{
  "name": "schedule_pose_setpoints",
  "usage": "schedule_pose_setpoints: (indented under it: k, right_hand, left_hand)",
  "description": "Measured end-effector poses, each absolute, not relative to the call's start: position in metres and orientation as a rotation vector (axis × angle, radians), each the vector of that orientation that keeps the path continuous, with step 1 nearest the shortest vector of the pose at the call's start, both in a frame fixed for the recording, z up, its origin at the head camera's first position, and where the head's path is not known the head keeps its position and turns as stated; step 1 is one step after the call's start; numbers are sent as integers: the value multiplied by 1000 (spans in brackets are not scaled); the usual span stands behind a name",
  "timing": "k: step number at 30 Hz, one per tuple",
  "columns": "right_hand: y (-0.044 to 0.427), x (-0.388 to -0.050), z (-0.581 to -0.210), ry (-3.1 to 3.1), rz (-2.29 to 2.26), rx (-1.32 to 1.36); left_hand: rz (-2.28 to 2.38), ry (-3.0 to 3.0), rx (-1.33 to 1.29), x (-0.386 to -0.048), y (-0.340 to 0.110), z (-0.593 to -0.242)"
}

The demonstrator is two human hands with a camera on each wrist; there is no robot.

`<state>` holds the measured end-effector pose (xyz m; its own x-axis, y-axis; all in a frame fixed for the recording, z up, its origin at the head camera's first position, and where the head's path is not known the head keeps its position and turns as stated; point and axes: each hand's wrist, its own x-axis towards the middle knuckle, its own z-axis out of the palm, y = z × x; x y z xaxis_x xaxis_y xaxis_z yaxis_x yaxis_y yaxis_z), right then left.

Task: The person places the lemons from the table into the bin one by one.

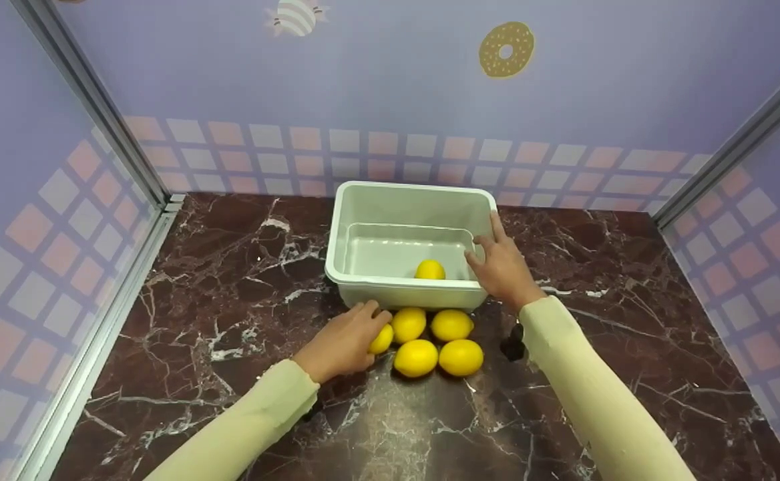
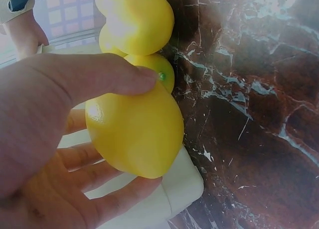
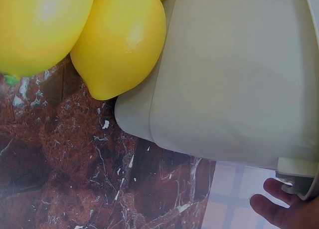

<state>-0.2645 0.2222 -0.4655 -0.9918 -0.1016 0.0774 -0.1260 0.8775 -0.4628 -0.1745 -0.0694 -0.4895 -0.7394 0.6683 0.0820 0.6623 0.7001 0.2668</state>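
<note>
A yellow lemon (image 1: pixel 381 339) is in my left hand (image 1: pixel 344 339), at the left end of the group in front of a white plastic bin (image 1: pixel 403 295). In the left wrist view my thumb presses on this lemon (image 2: pixel 137 134) from one side, with the fingers curled on the other. My right hand (image 1: pixel 505 267) grips the bin's right rim; in the right wrist view two fingertips (image 3: pixel 269 204) show outside, by the rim. Several more lemons (image 1: pixel 416 359) lie close together before the bin's front wall. One lemon (image 1: pixel 430 270) sits inside, near the front.
The bin stands on a dark red marbled tabletop (image 1: pixel 243 321), near the back wall (image 1: pixel 390 87). Purple side panels with metal edge strips (image 1: pixel 89 321) bound the table left and right. A small dark object (image 1: pixel 513 344) shows under my right wrist.
</note>
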Motion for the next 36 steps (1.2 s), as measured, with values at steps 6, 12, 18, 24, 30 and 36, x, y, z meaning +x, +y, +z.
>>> schedule_pose_setpoints:
  k: [6,12,18,24,30,36]
  right_hand:
    - [222,-265,-465,-2994,743,179]
    - [221,-264,-465,-2988,738,192]
    - [222,-265,-466,-2979,733,195]
    - [221,-264,-465,-2989,738,189]
    - [221,-264,-464,-3012,753,174]
    - [222,-265,-465,-3012,742,177]
  left_hand:
    - [455,2882,1125,-175,-69,-488]
    - [433,2888,1118,-174,-69,-486]
    - [437,2882,1105,-173,-68,-484]
    - [441,2876,1104,-174,-67,-483]
    - [448,2871,1110,-174,-66,-479]
    - [435,2878,1120,-175,-66,-478]
